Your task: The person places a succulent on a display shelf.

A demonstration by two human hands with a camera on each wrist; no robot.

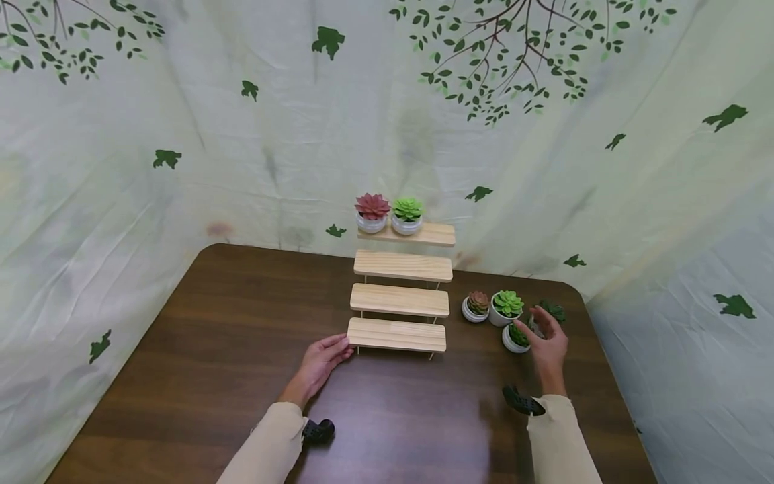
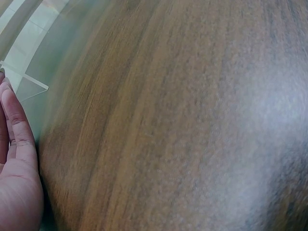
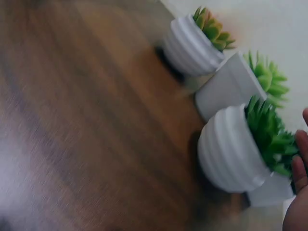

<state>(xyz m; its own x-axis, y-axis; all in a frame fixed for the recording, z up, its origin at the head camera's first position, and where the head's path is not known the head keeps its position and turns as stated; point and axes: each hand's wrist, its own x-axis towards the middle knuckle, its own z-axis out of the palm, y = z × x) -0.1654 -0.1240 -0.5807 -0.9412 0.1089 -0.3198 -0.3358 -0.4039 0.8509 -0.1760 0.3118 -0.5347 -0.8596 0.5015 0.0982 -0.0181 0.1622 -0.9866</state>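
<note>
A tiered stand with pale wooden steps (image 1: pixel 396 334) stands on the brown table. My left hand (image 1: pixel 324 363) is at the left end of its lowest step, fingertips touching it; in the left wrist view the fingers (image 2: pixel 20 127) look extended. To the right, my right hand (image 1: pixel 549 346) hovers by a group of potted succulents, thumb and fingers apart. Nearest it are a dark green succulent in a ribbed white pot (image 3: pixel 231 149) and another dark green succulent (image 1: pixel 553 310), partly hidden behind the fingers. Beside them are a light green succulent (image 1: pixel 506 306) and a reddish-brown succulent (image 1: pixel 478 304).
On the stand's top step (image 1: pixel 438 234) sit a red succulent (image 1: pixel 372 207) and a bright green succulent (image 1: pixel 408 210), side by side at its left. A leaf-printed curtain (image 1: pixel 290 168) hangs behind the dark wooden table (image 1: pixel 242 323).
</note>
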